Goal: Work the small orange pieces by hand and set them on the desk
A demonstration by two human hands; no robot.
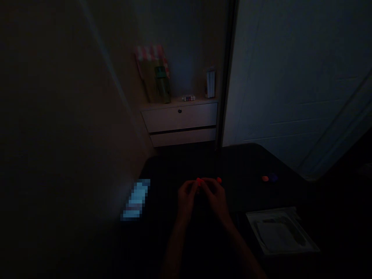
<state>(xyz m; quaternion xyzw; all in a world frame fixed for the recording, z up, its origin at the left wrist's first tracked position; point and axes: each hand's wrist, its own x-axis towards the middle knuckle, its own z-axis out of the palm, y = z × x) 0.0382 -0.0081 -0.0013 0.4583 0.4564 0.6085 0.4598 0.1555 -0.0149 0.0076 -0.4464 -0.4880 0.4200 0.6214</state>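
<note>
Both hands meet over the dark table (171, 166), their fingertips close together. Pinched between them is a small, bright red lump (199, 181), its exact kind lost in the dim light. My left hand (186, 193) has thumb and fingers closed on it from the left. From the other side, my right hand (215, 193) grips it too. A second red lump (219, 180) shows just behind the right hand's knuckles, apart from the first. Farther right lie an orange lump (264, 178) and a purple lump (273, 177), side by side.
A glowing, pixelated screen (136, 199) is at the table's left. At the front right lies a clear plastic packet (281, 230). Behind the table stands a drawer cabinet (183, 118) bearing a green bottle (163, 85) and a checked red-white item (148, 53). A pale door (290, 69) rises right.
</note>
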